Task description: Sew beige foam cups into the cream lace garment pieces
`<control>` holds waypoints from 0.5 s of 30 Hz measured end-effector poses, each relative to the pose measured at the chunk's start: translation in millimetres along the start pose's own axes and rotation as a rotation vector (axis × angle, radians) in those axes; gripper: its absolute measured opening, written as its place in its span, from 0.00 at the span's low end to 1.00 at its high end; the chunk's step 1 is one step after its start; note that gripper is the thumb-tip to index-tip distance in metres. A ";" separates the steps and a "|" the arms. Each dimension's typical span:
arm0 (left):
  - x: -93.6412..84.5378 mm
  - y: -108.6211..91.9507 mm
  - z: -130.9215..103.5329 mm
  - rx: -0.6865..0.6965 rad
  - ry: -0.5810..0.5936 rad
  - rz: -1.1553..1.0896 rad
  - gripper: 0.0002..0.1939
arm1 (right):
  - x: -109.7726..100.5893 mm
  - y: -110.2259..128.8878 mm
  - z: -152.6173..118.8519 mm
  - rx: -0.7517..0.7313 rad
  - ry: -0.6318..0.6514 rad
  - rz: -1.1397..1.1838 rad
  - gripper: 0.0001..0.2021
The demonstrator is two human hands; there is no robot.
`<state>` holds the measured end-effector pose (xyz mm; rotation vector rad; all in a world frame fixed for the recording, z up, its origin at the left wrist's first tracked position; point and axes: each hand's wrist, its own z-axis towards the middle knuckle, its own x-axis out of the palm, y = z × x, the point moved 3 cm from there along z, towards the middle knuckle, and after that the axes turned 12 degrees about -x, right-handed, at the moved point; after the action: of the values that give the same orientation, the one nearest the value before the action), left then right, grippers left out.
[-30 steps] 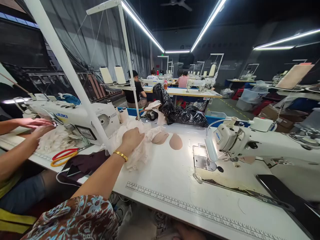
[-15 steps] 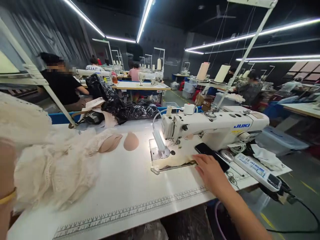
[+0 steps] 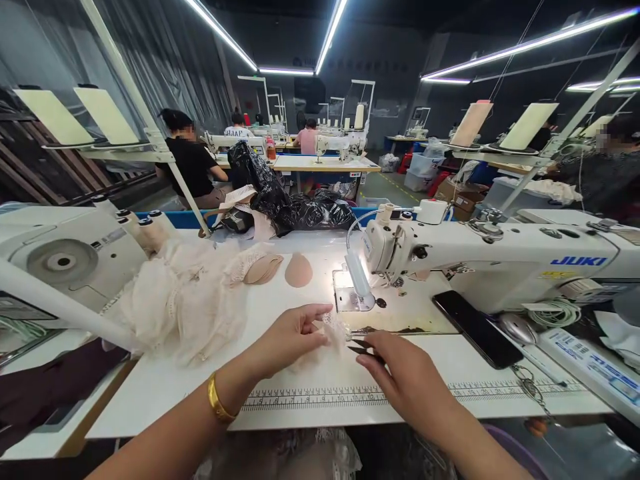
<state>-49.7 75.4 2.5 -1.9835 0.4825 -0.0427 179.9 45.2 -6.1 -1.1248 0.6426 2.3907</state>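
Observation:
My left hand (image 3: 295, 337), with a gold bracelet at the wrist, pinches a small piece of pale lace fabric (image 3: 336, 337) in front of the sewing machine's needle area. Close on its right, my right hand (image 3: 395, 367) is closed on small dark thread snips (image 3: 367, 350), whose tips point left at the lace. The white JUKI sewing machine (image 3: 480, 250) stands behind and to the right. A pile of cream lace fabric (image 3: 175, 300) lies to the left, with beige pads (image 3: 263, 269) at its edge and a single beige pad (image 3: 299, 270) beside them.
A black phone (image 3: 477, 329), a keyring (image 3: 530, 383) and a white box (image 3: 593, 367) lie at the right. Black plastic bags (image 3: 320, 210) sit behind the table. Another machine (image 3: 60, 260) stands at the left; people sit at farther tables.
The view has turned left. My left hand has come from the far left to the middle with the lace. My right hand has lifted off the machine bed and now holds the snips.

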 end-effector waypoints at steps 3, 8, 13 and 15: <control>0.2 -4.7 -3.7 0.007 0.016 -0.003 0.42 | 14.9 13.2 17.2 -0.087 -0.021 -0.239 0.16; 10.5 -4.6 -2.8 0.035 0.068 0.043 0.41 | 32.1 22.9 33.5 -0.153 -0.008 -0.456 0.16; -18.7 -12.0 -16.2 0.138 0.007 0.312 0.41 | 19.0 12.1 23.6 -0.090 -0.004 -0.356 0.16; -55.8 -22.9 -31.8 0.182 -0.255 0.526 0.32 | 4.9 -11.1 6.8 0.019 0.015 -0.331 0.17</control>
<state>-101.4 76.3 47.0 -1.6051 0.7865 0.4728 179.0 58.9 -8.7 -1.1434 0.4427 2.0925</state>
